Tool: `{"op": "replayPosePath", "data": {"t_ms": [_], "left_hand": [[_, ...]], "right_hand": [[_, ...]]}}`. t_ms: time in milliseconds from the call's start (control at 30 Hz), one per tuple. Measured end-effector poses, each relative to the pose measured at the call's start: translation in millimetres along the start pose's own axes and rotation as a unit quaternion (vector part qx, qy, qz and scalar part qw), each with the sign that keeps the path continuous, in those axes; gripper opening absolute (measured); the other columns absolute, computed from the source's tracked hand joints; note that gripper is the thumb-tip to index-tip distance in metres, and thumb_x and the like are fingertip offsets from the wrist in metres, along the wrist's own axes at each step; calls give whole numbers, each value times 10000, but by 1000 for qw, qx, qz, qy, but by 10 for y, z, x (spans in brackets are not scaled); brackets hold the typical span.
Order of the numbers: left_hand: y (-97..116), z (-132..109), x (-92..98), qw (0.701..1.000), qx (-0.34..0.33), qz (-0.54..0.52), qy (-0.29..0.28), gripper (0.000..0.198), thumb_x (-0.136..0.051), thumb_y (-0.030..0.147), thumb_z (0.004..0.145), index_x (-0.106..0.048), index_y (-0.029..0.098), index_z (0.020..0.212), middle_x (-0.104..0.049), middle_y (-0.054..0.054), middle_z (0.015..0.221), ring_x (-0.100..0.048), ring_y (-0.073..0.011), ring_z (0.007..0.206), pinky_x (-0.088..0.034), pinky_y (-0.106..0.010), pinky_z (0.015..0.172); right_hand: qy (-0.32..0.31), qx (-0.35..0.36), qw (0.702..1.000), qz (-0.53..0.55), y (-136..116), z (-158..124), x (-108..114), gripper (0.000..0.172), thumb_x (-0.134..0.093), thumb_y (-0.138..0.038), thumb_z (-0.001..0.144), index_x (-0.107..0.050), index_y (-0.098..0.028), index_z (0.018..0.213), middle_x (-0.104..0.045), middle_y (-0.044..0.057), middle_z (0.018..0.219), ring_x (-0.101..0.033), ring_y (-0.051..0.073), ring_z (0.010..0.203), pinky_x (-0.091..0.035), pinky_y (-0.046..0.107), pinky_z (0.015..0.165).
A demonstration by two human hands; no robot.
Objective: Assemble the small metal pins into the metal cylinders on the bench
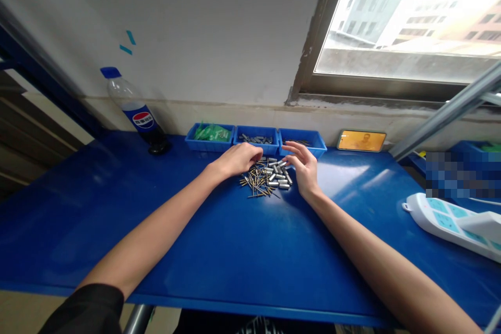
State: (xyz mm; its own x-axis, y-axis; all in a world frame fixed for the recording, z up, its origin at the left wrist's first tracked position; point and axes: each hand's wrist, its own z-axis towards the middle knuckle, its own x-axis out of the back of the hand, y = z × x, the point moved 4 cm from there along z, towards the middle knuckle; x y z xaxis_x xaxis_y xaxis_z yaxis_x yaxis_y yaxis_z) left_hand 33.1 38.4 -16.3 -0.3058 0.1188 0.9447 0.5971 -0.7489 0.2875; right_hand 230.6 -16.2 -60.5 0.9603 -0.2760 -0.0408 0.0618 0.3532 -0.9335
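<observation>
Oblong silvery blocks (284,186) | thin gold-tipped pins (257,183) | left hand (238,158) curled, grip unclear | right hand (306,171) spread

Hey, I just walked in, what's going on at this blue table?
Someone has both bare hands at a pile of small metal parts on the blue table. The left hand is bent down over the gold-tipped pins; the right hand is beside the silver pieces. I can't tell whether either hand grips anything. Three blue bins stand behind the pile.
</observation>
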Motion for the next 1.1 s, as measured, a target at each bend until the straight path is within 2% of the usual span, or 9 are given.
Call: {"op": "replayPosePath", "data": {"t_ms": [167,333,533,700,933,1033,1100], "left_hand": [[-4,4,96,997,-12,-67,47,140,-629,100,835,-732,175,896,-770,-50,866,-718,-178,792,-514,-243,745],[69,22,167,981,-30,-161,104,105,-611,115,860,-701,163,887,-766,-32,859,-725,-158,795,-534,-238,761],[101,35,119,967,-34,-228,109,62,-638,159,859,-678,168,906,-767,-22,863,-748,-161,820,-567,-245,783],[91,34,63,966,-29,-234,104,48,-658,166,845,-676,167,889,-763,-21,841,-748,-160,810,-576,-251,792],[128,28,75,971,-28,-216,94,70,-681,194,841,-688,167,905,-771,-31,868,-743,-168,825,-578,-269,806],[109,25,74,981,-27,-171,89,98,-680,201,847,-708,170,935,-776,-38,887,-736,-172,825,-566,-270,803],[69,21,63,990,-16,-118,80,122,-695,217,841,-728,171,948,-778,-50,898,-730,-183,822,-556,-276,798]], "right_hand": [[-11,-10,1000,2,19,-2,1,341,-669,-297,780,-707,-209,1106,-782,80,1043,-688,193,708,-551,349,683],[-40,-23,999,-4,-29,-14,-28,310,-685,-353,806,-727,-208,1077,-790,58,940,-674,185,687,-547,345,689],[-99,-49,994,16,-67,-38,-113,343,-781,-430,776,-765,-206,1036,-799,56,903,-710,199,736,-568,349,724],[-118,-60,991,27,-28,-43,-122,318,-798,-440,771,-789,-208,988,-803,56,885,-714,206,743,-570,349,714],[-124,-38,991,23,-13,-26,-91,208,-719,-374,819,-797,-225,943,-784,25,829,-637,177,664,-527,333,656],[-112,-31,993,14,3,-18,-80,197,-687,-357,820,-793,-222,919,-772,22,799,-620,177,647,-518,332,645],[-80,-21,996,15,13,-10,-51,201,-668,-345,819,-789,-217,915,-768,26,798,-609,174,638,-510,327,634]]}}
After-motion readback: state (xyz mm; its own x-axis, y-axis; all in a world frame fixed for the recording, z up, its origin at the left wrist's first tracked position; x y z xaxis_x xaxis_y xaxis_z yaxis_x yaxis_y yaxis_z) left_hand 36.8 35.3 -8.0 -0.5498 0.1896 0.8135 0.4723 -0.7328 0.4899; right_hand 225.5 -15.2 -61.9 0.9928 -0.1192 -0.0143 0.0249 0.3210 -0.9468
